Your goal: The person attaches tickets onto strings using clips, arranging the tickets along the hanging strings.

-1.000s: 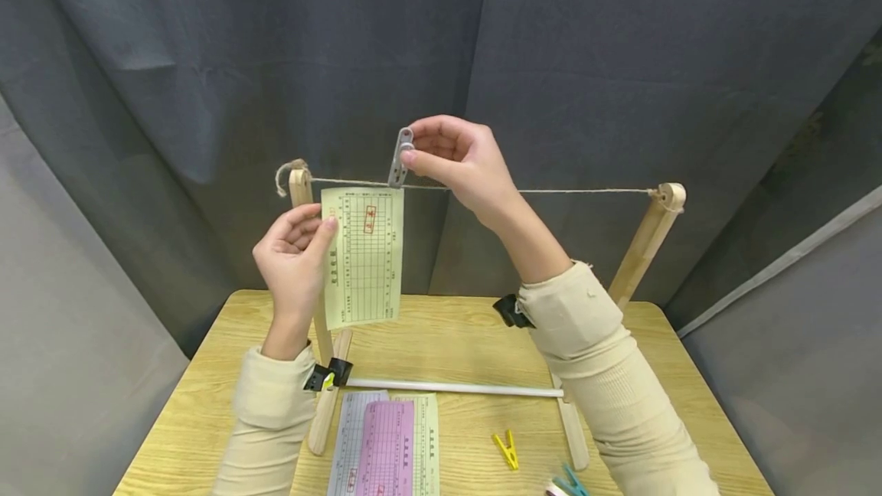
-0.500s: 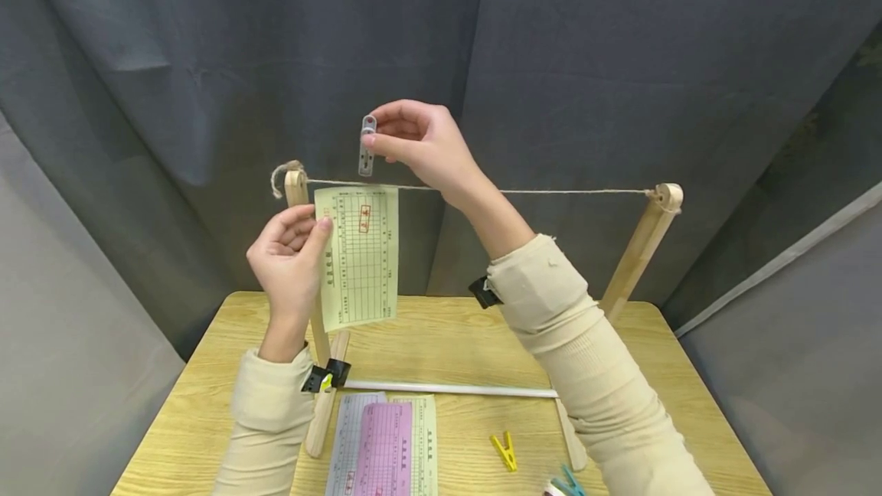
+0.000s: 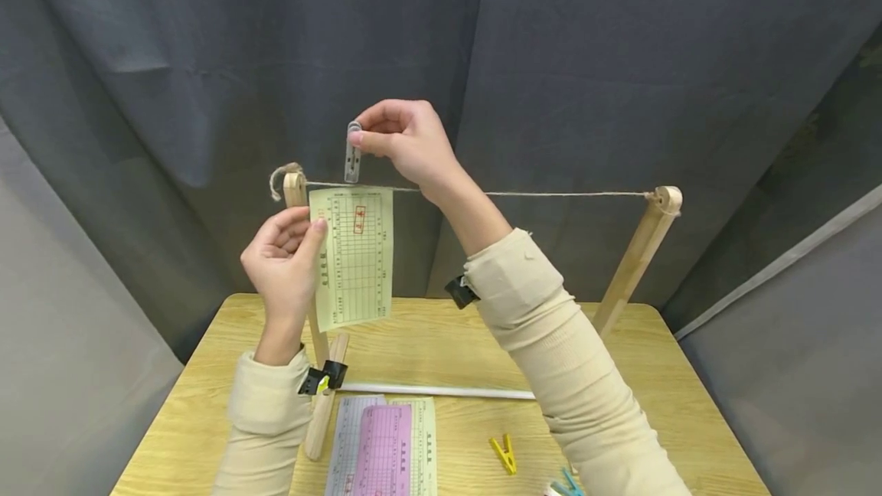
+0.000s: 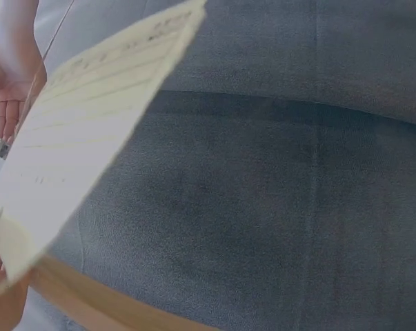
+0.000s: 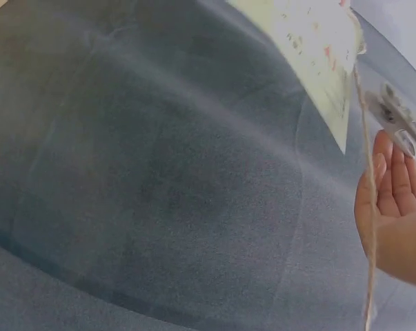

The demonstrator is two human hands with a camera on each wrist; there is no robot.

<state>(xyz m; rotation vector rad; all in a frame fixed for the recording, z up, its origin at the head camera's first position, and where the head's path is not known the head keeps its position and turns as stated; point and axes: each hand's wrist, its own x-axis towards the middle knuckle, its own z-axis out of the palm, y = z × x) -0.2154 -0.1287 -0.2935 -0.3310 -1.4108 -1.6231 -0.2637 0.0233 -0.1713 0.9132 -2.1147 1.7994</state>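
Observation:
My left hand (image 3: 281, 259) pinches the left edge of a pale green printed form (image 3: 358, 266) between thumb and fingers. The form hangs upright with its top edge right at the twine (image 3: 565, 194), near the left post. Above it, my right hand (image 3: 409, 140) pinches a grey clothespin (image 3: 353, 151) by its upper end, and the clip's lower tip is just over the twine. In the right wrist view the clothespin (image 5: 397, 114) shows beside the twine, its jaws pointing toward the form (image 5: 318, 55). The left wrist view has the form (image 4: 90, 124) slanting across it.
Wooden posts (image 3: 637, 259) hold the twine at both ends, joined low down by a white rod (image 3: 441, 389). On the table (image 3: 207, 404) lie purple (image 3: 386, 450), bluish and green forms, a yellow clothespin (image 3: 504, 453) and a teal one (image 3: 568, 484). Grey curtains surround the table.
My right hand has lifted the clothespin off the twine at the form's right corner, moved it left, and lowered it slightly over the form's middle. The left hand and form shifted slightly left.

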